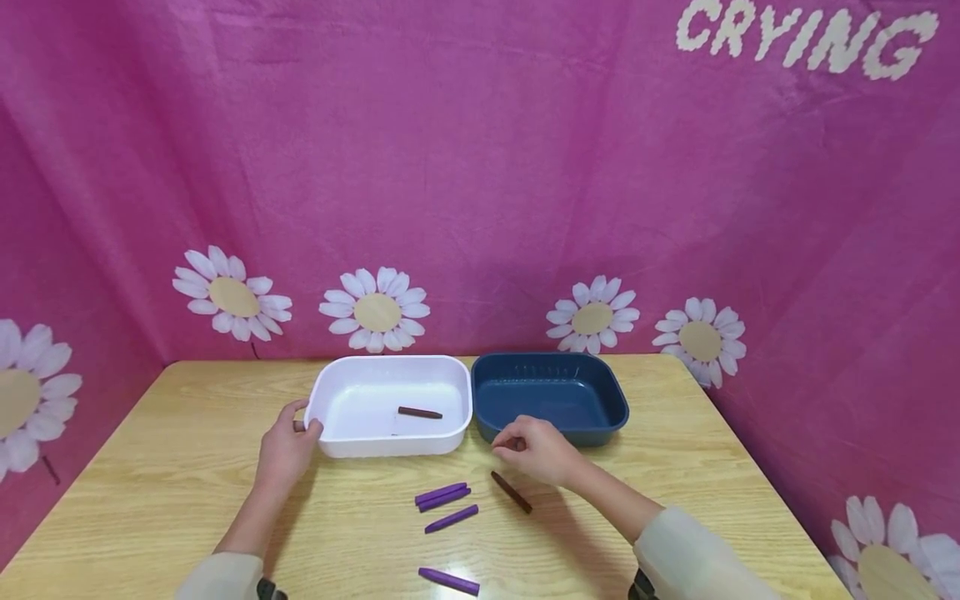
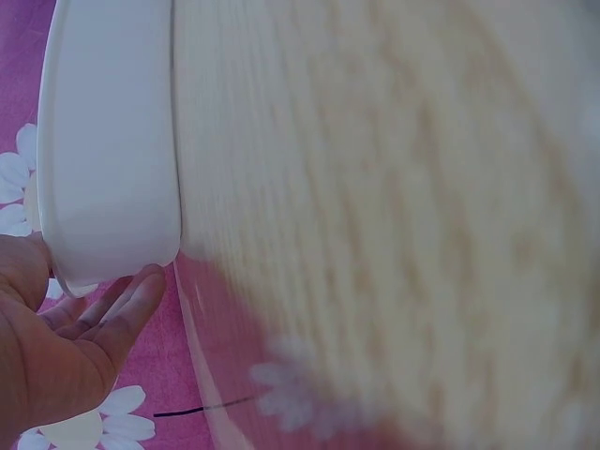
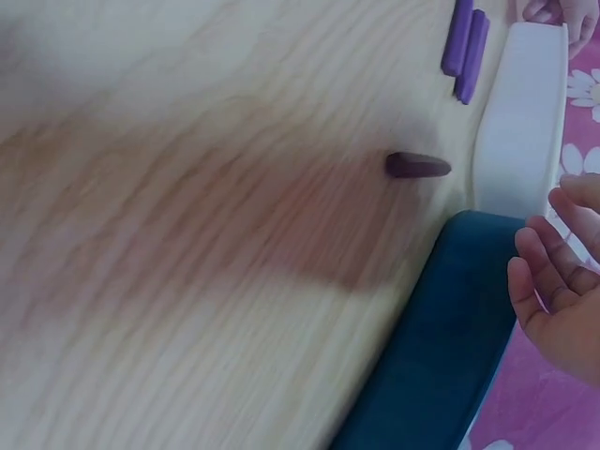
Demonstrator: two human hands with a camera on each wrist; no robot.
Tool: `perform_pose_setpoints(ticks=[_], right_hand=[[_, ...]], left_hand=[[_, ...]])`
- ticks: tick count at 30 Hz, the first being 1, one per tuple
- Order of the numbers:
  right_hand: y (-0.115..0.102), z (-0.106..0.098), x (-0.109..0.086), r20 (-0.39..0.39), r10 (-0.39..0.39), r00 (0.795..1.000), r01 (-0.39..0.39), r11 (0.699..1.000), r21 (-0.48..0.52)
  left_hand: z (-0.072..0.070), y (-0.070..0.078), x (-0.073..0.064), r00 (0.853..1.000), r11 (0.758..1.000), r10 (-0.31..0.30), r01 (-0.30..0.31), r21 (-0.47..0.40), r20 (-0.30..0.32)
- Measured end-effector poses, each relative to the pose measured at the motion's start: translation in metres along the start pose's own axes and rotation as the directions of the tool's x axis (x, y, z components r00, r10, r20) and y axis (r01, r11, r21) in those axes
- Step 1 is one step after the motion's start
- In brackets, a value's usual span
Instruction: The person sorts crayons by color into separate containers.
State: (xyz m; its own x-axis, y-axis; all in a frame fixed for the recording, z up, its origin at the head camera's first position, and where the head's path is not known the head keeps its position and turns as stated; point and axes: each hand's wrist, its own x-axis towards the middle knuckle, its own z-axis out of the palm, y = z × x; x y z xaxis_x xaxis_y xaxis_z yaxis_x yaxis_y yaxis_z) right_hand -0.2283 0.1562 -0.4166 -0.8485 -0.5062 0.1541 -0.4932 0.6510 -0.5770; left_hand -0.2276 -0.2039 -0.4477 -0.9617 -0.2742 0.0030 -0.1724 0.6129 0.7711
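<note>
My left hand [image 1: 288, 442] holds the left end of a white plastic tray [image 1: 390, 447], thumb at the rim and fingers against the outer wall. Inside that tray lies a brown crayon [image 1: 420, 412]. Over the front edge of a dark blue tray [image 1: 592, 435] hovers my right hand [image 1: 542, 450]. Its fingers are loosely bent, and the right wrist view shows nothing between them. Just below this hand, another brown crayon [image 1: 512, 492] lies on the table, slanting.
Several purple crayons lie on the wooden table [image 1: 337, 533]: a close pair [image 1: 442, 497], a single crayon [image 1: 452, 519] just in front, and another crayon [image 1: 448, 581] near the bottom. The trays stand side by side at the back edge, before a pink cloth [image 1: 480, 183] with daisies.
</note>
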Motion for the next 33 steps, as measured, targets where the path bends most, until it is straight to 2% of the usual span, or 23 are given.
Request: perform_pose_setpoints(ticks=[9,20,33], right_hand=[[0.014,0.002,-0.019,0.009,0.046,0.999,-0.046,0.999,0.000],[0.030,0.016,-0.036,-0.008,0.026,1.000,-0.026,1.000,0.014],[0.038,0.034,-0.043,-0.046,0.048,0.998,-0.045,0.997,0.067]], left_hand=[[0.000,0.001,0.000,1.000,1.000,-0.007,0.007,-0.002,0.008],[0.000,0.001,0.000,1.000,1.000,0.000,0.000,-0.005,0.000],[0.001,0.001,-0.002,1.000,1.000,-0.003,0.002,-0.021,-0.015]])
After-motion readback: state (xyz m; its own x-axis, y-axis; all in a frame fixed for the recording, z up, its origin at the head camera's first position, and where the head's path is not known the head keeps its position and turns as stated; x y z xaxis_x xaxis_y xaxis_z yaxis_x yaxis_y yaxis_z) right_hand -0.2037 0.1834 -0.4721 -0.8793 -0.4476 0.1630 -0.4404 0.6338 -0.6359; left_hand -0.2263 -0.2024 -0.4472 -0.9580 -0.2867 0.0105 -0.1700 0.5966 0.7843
